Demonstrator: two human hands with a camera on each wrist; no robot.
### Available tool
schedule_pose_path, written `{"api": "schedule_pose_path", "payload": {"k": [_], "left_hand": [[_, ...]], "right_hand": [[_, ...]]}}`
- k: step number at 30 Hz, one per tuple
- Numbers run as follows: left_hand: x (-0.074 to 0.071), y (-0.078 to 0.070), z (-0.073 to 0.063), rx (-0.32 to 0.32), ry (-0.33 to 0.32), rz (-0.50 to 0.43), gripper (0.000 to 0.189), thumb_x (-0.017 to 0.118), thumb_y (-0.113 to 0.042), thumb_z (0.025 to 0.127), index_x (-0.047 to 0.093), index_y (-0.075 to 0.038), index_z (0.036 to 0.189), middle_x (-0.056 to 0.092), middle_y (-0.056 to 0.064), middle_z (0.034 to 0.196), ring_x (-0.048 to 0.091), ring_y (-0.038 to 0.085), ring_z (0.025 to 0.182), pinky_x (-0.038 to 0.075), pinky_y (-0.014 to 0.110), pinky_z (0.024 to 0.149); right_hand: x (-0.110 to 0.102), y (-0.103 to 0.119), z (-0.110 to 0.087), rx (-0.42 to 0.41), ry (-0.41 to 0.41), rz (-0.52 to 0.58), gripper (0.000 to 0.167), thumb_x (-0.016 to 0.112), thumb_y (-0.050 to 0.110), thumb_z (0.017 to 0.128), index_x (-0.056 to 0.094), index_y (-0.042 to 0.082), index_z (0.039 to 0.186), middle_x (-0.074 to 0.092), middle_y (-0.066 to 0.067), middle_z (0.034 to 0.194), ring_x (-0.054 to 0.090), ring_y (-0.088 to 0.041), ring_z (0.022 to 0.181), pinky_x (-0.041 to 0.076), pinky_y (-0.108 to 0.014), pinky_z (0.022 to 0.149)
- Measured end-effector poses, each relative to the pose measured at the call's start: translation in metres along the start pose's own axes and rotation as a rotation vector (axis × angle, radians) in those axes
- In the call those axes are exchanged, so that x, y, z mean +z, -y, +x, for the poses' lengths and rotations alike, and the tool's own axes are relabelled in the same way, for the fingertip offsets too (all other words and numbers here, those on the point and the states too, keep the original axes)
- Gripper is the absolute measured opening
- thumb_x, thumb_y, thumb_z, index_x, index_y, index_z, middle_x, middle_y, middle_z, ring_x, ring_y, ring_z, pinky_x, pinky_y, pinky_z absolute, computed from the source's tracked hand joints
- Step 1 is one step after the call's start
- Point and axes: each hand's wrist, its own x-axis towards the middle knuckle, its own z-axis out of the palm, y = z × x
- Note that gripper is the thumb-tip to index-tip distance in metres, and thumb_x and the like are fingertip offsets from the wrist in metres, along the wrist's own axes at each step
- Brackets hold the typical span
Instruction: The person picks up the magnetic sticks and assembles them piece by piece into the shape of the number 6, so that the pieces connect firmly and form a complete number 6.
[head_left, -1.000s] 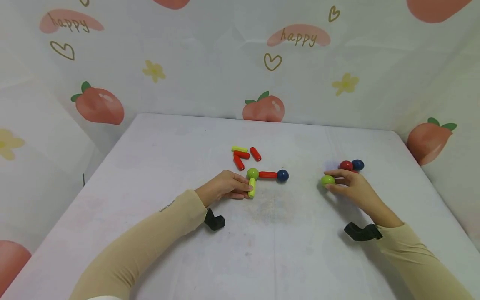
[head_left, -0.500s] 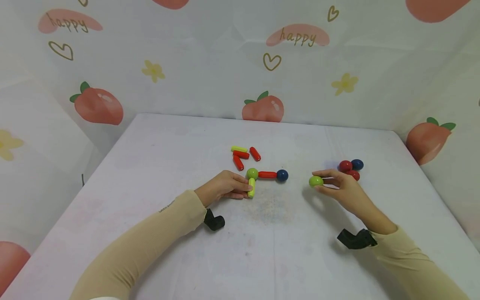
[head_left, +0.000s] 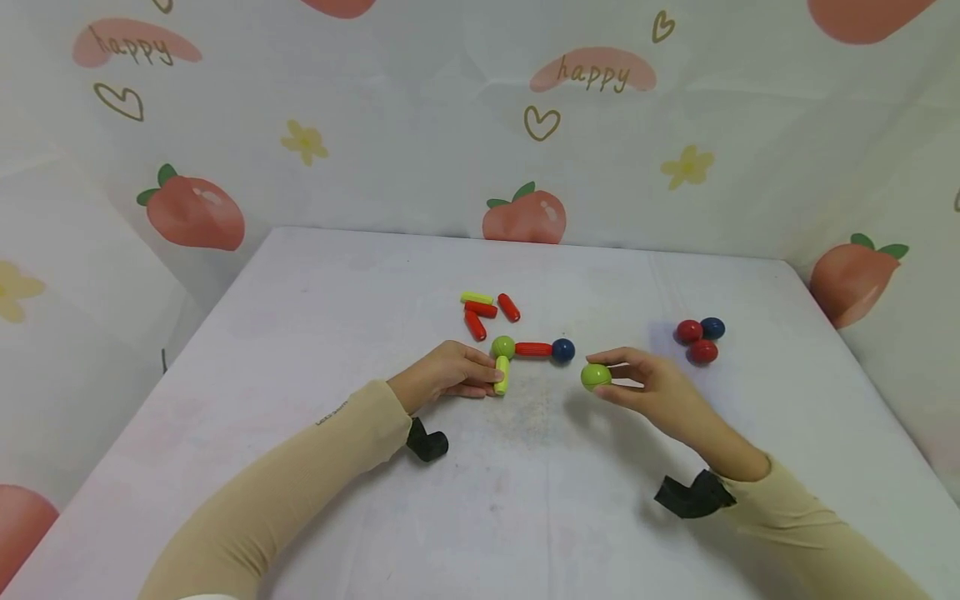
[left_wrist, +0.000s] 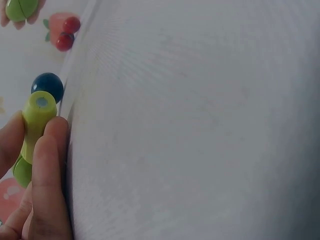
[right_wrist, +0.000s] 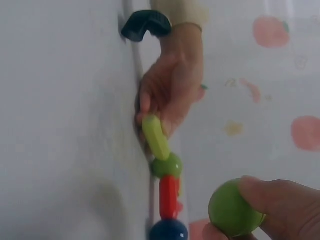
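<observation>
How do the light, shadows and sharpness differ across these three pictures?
Head view: clearest, softly lit, a faint shadow on the table beneath the right hand, a small glint on the held green ball; left wrist view: greyish, the table darkening toward the picture's right edge; right wrist view: hazy, the peach prints pale and soft.

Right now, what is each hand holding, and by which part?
Left hand: the nearer yellow rod, pinched by its sides. Right hand: a green ball, gripped by opposite sides.
</observation>
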Motion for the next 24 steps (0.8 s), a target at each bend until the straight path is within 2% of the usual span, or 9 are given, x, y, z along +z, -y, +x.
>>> {"api": "schedule_pose_path", "payload": {"k": [7, 9, 13, 16, 24], "left_hand": [[-0.001, -0.001, -0.002, -0.001, 0.003, 0.01, 0.031, 0.075, -0.011, 0.084, 0.068, -0.002, 0.113, 0.072, 0.006, 0.086, 0.069, 0.01, 0.068, 0.056, 0.02, 0.065], [-0.001, -0.001, -0.002, -0.001, 0.002, 0.012, 0.031, 0.075, -0.012, 0.084, 0.068, -0.003, 0.113, 0.072, 0.006, 0.086, 0.069, 0.01, 0.069, 0.056, 0.02, 0.065], [-0.001, -0.001, -0.001, -0.001, 0.004, 0.009, 0.032, 0.075, -0.012, 0.084, 0.068, -0.002, 0.113, 0.072, 0.006, 0.086, 0.069, 0.011, 0.069, 0.056, 0.02, 0.065], [-0.001, -0.001, -0.001, 0.003, 0.009, 0.008, 0.032, 0.075, -0.011, 0.084, 0.068, -0.002, 0.114, 0.072, 0.005, 0.085, 0.069, 0.01, 0.069, 0.056, 0.021, 0.066], [0.0, 0.0, 0.0, 0.01, 0.01, 0.018, 0.031, 0.075, -0.011, 0.084, 0.068, -0.002, 0.114, 0.072, 0.005, 0.083, 0.069, 0.01, 0.069, 0.056, 0.021, 0.065]], "right_hand": [[0.016, 0.011, 0.004, 0.011, 0.036, 0.058, 0.04, 0.071, 0.019, 0.089, 0.06, 0.007, 0.126, 0.054, -0.013, 0.135, 0.058, -0.037, 0.118, 0.055, -0.04, 0.088], [0.02, 0.013, 0.005, -0.002, 0.056, 0.091, 0.041, 0.071, 0.016, 0.089, 0.059, 0.005, 0.126, 0.055, -0.014, 0.134, 0.058, -0.037, 0.117, 0.055, -0.039, 0.088], [0.03, 0.015, 0.008, -0.058, 0.089, 0.119, 0.04, 0.071, 0.011, 0.088, 0.059, 0.002, 0.125, 0.061, -0.014, 0.126, 0.061, -0.033, 0.111, 0.055, -0.03, 0.086], [0.037, 0.015, 0.01, -0.066, 0.112, 0.132, 0.04, 0.071, 0.012, 0.088, 0.059, 0.002, 0.124, 0.063, -0.012, 0.122, 0.062, -0.03, 0.109, 0.054, -0.026, 0.086], [0.055, 0.015, 0.014, -0.087, 0.152, 0.188, 0.039, 0.072, 0.011, 0.087, 0.059, 0.003, 0.122, 0.062, -0.012, 0.122, 0.061, -0.03, 0.11, 0.053, -0.03, 0.091]]}}
